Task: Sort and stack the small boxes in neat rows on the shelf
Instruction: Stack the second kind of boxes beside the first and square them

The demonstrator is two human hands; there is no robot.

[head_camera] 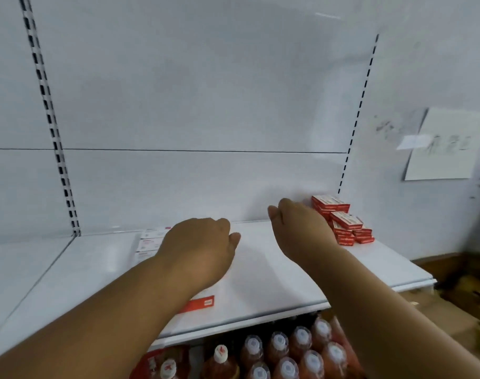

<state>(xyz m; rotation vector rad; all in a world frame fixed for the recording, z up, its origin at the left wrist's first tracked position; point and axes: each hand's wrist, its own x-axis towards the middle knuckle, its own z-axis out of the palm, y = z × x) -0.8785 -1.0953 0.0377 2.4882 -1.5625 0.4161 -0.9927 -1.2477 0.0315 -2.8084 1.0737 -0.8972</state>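
Nearest the camera, below the shelf's front edge, rows of bottles (277, 354) with white caps and reddish contents are seen. Above them the white shelf (260, 283) is spread across the view. Both forearms are stretched over it, backs of the hands upward.

The left hand (200, 247) is held over the left-middle of the shelf with its fingers curled under; whether anything is held in them cannot be told. Under its wrist a flat red-edged box (203, 302) is partly hidden, and just beyond its left side a row of white boxes (150, 243) is laid on the shelf.

The right hand (299, 225) is reached farther back, fingers loosely bent downward, its grip also hidden. Just beside it, at the shelf's rear right corner, red boxes (342, 222) are stacked unevenly against the back panel.

On the wall to the right a paper sheet (446, 149) is hung.
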